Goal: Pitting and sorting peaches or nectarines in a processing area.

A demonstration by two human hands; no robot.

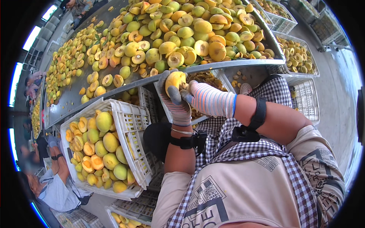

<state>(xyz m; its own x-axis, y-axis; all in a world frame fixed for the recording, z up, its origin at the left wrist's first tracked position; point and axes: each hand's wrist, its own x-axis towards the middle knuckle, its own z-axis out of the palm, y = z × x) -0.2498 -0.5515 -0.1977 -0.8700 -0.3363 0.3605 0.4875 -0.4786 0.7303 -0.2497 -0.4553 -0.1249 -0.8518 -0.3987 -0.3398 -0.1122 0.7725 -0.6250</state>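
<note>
My left hand, in a striped knit glove with grey fingertips, is closed around a yellow peach at the table's near edge. My right hand wears a similar glove. Its fingers are closed and pressed against the right side of that peach, where a torn, brownish spot shows. Whatever they may grip there is hidden. Just beyond both hands, a large heap of whole and halved peaches covers the metal table. Below my hands, a crate holds yellow-brown pieces, partly covered by my arms.
On my left, a tilted white crate is full of peaches, many halved. Crates of pitted halves stand to the right, beside another white crate. A co-worker sits at the lower left. The table's raised metal rim runs before me.
</note>
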